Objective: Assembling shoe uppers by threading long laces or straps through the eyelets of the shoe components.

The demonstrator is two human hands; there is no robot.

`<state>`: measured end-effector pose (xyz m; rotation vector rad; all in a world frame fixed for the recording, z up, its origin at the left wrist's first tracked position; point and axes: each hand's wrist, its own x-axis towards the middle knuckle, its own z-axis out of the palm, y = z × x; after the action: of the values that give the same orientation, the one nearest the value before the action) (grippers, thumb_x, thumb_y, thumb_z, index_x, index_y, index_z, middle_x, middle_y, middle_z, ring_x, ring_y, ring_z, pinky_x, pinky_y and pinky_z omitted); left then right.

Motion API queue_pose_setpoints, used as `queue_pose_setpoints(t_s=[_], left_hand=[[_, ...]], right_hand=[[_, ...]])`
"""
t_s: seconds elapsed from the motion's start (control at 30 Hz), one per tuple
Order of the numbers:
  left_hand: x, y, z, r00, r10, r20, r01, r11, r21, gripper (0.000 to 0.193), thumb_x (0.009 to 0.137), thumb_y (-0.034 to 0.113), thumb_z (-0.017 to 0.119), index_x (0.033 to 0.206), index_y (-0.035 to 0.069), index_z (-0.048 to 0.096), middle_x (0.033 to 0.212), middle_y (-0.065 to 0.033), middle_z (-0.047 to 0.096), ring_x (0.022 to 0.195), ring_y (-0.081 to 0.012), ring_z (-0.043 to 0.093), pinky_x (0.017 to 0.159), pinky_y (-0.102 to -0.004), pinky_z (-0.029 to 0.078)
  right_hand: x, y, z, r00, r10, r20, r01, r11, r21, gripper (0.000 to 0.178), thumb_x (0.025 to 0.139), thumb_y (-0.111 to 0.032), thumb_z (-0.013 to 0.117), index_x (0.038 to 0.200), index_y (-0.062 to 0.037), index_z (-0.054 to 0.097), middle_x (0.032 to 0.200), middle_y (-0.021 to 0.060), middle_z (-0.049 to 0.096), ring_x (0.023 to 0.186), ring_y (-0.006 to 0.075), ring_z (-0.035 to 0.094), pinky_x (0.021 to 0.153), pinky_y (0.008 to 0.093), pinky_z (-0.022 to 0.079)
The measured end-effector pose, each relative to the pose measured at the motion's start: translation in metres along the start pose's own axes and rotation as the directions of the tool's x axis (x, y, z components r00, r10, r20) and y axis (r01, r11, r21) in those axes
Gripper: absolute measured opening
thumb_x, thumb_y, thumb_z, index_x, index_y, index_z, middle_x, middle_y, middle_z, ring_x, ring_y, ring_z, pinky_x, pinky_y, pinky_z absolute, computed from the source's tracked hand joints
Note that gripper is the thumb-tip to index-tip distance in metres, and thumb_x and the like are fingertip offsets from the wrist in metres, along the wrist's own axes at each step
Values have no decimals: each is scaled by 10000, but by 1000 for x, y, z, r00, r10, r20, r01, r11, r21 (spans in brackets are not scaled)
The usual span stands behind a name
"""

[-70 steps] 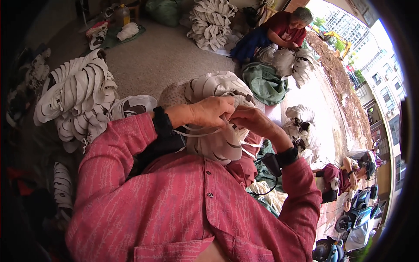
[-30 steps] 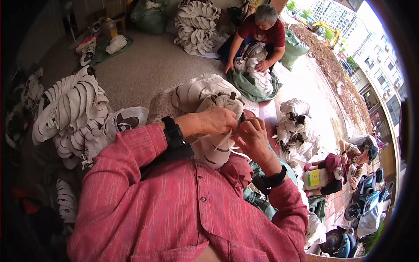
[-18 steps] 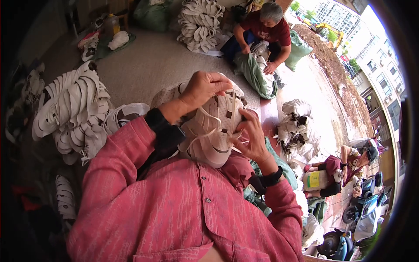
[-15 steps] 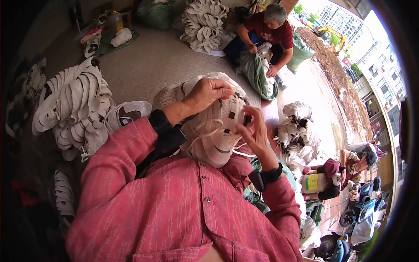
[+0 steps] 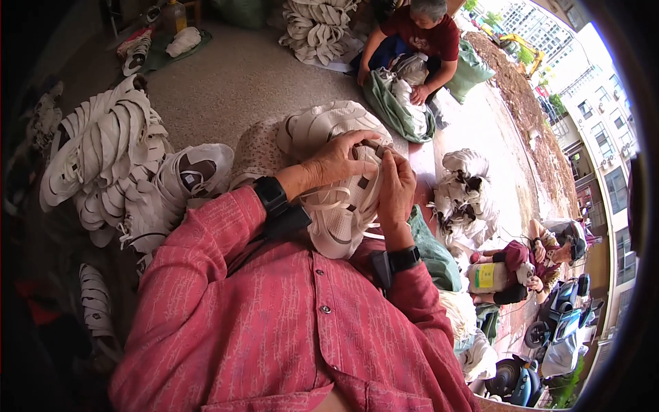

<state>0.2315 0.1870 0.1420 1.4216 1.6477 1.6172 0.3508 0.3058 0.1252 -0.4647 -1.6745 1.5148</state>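
A white mesh shoe upper (image 5: 333,223) lies over my lap, its rounded toe toward me and a pale shoelace (image 5: 326,206) looping loosely across it. My left hand (image 5: 343,159) is curled over the upper's far end, thumb and fingers closing on its edge near the dark eyelet area. From the right, my right hand (image 5: 397,184) pinches the same edge, its fingertips close to the left ones. The exact bit between the fingertips is too small to tell. More white uppers (image 5: 322,123) lie stacked just beyond, on a patterned cloth (image 5: 255,150).
Piles of white shoe uppers stand at left (image 5: 103,147) and far back (image 5: 319,31). A smaller heap (image 5: 463,196) lies to the right. One co-worker (image 5: 422,41) handles a green sack (image 5: 398,103); another person (image 5: 542,264) sits at right near parked scooters (image 5: 566,309).
Both hands, raised and apart above the upper before, have come down and together onto its edge. The far co-worker's hands have shifted on the green sack.
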Motion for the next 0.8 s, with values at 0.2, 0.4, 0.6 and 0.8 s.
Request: queue_pose_setpoints(t_s=[0.2,0.4,0.6,0.8], left_hand=[[17,-12,29,964,183,-193,-116,942,316,463,735,124,700,1186,59,616,1173,-133,619,1068,-257,586,936,-325,454],[14,-13,49,945,234,-227,-71,827,557,534,688,260,743,1173,81,612,1153,-124,612,1104,-310,553,986,-388,419],[12,19,33,991,-66,-118,121,825,552,824,573,335,763,1293,31,504,1291,-155,498,1229,-324,464,1058,-381,364],[0,19,38,990,-54,-132,127,763,634,843,563,303,770,1320,66,483,1322,-146,456,1256,-339,425,1062,-390,357]], right_hand=[[9,24,-10,992,88,-90,-70,979,191,206,938,-196,618,969,7,626,887,5,610,789,53,517,717,188,416],[24,36,-30,983,179,50,-186,947,263,276,958,-271,591,939,1,635,881,10,613,780,58,521,704,200,420],[28,23,-41,928,280,248,-364,828,426,477,1022,-413,382,1060,0,619,1085,102,621,987,149,567,918,283,437],[5,24,-30,995,40,92,-48,995,89,453,1039,-339,339,1060,24,608,1071,101,616,995,157,552,922,270,411]])
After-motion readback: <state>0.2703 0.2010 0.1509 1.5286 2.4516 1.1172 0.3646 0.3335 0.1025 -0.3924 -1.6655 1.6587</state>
